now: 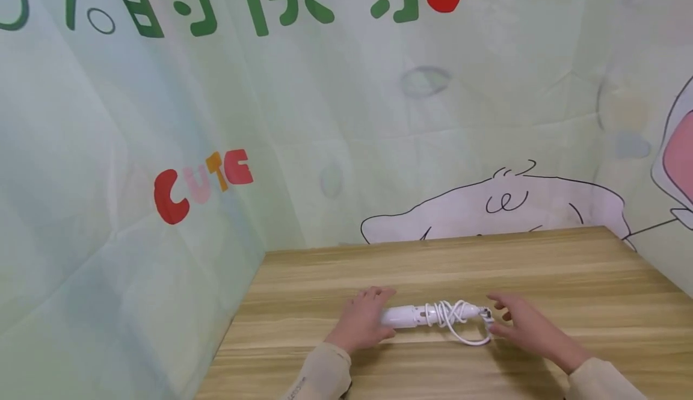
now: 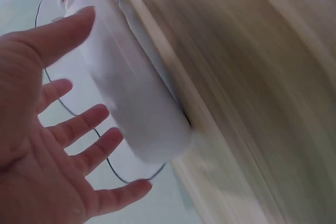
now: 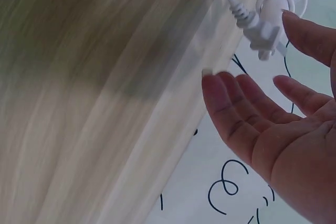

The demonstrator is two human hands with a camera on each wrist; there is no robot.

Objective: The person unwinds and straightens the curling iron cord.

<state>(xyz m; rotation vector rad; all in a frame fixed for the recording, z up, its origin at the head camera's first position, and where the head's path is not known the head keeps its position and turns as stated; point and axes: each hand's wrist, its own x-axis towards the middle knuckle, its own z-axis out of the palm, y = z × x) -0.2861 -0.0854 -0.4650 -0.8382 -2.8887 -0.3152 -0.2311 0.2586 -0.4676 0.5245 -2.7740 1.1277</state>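
A white, rod-shaped electric appliance (image 1: 400, 316), which looks like a hair curler, lies crosswise on the wooden table. Its white cord (image 1: 448, 313) is wound round the right half, with one loop hanging toward the near side. At that right end sits the plug (image 3: 262, 36), clearest in the right wrist view. My left hand (image 1: 363, 322) is beside the thick, smooth left end, thumb and fingers spread; the left wrist view shows them not closed round it. Close to the plug end, my right hand (image 1: 527, 329) has its fingers loosely bent and holds nothing.
The wood-grain table (image 1: 303, 280) ends at a back edge against a pale green fabric backdrop (image 1: 325, 117). That cloth carries green characters, coloured letters and a cartoon drawing, and it also hangs along the left and right sides.
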